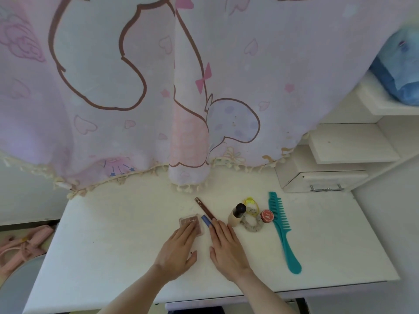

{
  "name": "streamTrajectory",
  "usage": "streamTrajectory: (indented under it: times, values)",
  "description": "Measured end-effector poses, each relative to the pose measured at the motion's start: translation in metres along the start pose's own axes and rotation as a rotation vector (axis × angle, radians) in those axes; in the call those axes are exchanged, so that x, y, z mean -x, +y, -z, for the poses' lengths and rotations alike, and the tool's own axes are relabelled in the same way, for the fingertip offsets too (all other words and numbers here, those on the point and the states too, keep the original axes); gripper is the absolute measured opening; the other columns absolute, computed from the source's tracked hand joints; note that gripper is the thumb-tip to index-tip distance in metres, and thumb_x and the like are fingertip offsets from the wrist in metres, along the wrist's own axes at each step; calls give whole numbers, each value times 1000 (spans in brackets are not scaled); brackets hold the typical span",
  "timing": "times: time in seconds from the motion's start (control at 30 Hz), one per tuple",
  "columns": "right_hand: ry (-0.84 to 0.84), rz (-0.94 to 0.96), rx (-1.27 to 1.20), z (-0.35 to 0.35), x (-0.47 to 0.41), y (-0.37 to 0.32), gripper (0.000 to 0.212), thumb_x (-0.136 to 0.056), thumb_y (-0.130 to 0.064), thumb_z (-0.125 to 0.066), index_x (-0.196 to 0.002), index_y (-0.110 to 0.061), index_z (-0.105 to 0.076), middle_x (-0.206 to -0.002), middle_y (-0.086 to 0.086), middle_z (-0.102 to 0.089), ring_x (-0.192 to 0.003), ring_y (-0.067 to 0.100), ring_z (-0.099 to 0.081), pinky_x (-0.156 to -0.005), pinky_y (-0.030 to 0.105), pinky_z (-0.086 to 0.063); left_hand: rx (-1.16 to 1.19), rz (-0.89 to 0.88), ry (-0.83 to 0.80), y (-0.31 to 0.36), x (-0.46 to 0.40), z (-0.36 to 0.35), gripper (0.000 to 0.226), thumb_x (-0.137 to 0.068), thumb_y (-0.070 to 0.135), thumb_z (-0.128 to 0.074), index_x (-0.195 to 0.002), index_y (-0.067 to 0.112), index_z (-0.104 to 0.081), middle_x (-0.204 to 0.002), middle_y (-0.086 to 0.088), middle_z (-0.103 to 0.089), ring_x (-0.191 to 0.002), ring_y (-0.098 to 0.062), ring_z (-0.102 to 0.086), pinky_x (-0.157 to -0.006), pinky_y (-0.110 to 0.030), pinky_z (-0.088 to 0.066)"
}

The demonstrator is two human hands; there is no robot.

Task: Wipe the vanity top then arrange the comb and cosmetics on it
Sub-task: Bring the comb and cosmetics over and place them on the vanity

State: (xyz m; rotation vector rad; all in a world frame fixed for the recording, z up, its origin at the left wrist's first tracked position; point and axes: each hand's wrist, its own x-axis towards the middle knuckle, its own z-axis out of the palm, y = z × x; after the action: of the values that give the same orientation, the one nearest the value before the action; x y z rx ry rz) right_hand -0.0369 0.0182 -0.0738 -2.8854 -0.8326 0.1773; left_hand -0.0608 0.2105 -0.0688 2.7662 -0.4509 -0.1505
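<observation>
Arranging underway on tabletop [113, 241]: comb [281, 230] lies at right, clear of the cosmetics; left hand [179, 248] presses flat fingers on blush compact [191, 224], right hand [226, 245], fingers straight, nudges blue tube [205, 219], apparently aligning the row

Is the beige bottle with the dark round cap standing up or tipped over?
Upright. The beige bottle with the dark round cap stands on the white vanity top, cap uppermost, beside the grey scrunchie.
</observation>
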Motion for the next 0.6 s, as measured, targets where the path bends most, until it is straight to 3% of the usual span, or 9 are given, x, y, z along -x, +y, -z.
streamTrajectory:
  times: [0.1, 0.23, 0.37, 0.5, 0.6]
  values:
    - [-7, -43, 5, 0, 0, 2, 57, -86, -32, -37, -131, 0, -49, -138, 16, -48, -125, 26, -48, -108, 36, -19, -14, -44, -33, 8, -17, 1, 64, -76, 45, -43, -126, 8, -55, -131, -7, -56, -118, -20, -56, -94, -28, -47]
    - [-48, -115, -22, 5, 3, 0, 58, -85, -35, -38, -129, -2, -52, -135, 15, -51, -119, 25, -52, -95, 37, -41, -52, -74, -86, 17, -36, 2, 66, -75, 51, -39, -122, 9, -60, -128, -5, -59, -116, -16, -57, -90, -25, -48]
    - [-106, -156, -2, 10, 9, 0, 57, -85, -37, -37, -129, -3, -51, -134, 14, -52, -116, 24, -51, -78, 40, -31, -90, -99, -136, 18, -44, 2, 68, -74, 53, -37, -121, 10, -61, -127, -4, -59, -115, -14, -58, -89, -22, -48]
    - [-112, -155, 5, 15, 13, 2, 57, -83, -36, -36, -131, -8, -51, -134, 11, -53, -116, 22, -53, -79, 39, -30, -183, -134, -123, 16, -45, 3, 66, -74, 51, -37, -123, 13, -59, -128, -4, -59, -115, -16, -58, -87, -25, -51]
    - [-87, -126, -16, 21, 15, 2, 55, -81, -34, -36, -127, -13, -55, -131, 7, -56, -115, 21, -55, -86, 36, -41, -179, -164, -54, 18, -40, 14, 58, -71, 43, -47, -120, 16, -61, -124, -2, -61, -113, -18, -59, -88, -27, -51]
